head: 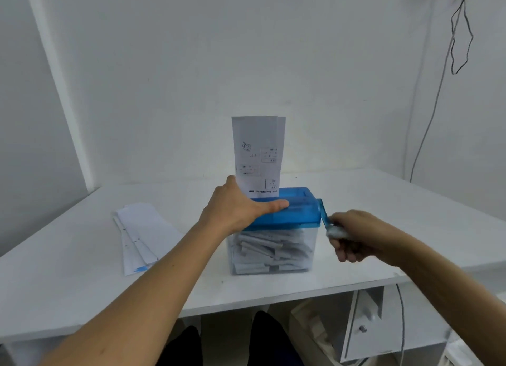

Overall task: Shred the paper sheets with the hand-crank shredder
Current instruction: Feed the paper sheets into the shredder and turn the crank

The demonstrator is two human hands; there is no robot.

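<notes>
Pressing the centre-frame shredder (290, 215) down with my flat left hand (232, 209), right hand (356, 237) clenching the crank (325, 220), I turn evenly.

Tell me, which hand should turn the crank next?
Right. The right hand grips the crank handle, while the left hand rests on the blue lid beside the standing paper.

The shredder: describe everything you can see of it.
The shredder is a small box standing upright on the white table: a translucent blue plastic lid over a clear bin that holds a heap of shredded paper. A printed sheet sticks up from the slot on top. A blue crank hangs off its right side, ending in a white knob that the right hand grips. The left hand rests on the lid's left end, thumb along the front edge.
</notes>
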